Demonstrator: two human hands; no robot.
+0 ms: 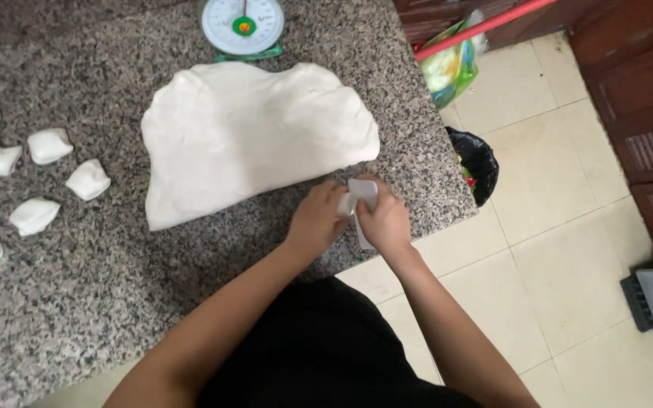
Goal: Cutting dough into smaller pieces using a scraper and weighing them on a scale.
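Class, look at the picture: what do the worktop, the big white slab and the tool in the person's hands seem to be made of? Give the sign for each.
Worktop: polished granite or similar stone, by its grey speckled grain.
Big white slab: soft raw dough, matte, with rounded, folded edges.
Tool: probably white plastic, flat and thin; both hands partly cover it, so this is uncertain.

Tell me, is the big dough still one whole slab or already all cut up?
Mostly whole: the big dough lies spread in one slab.
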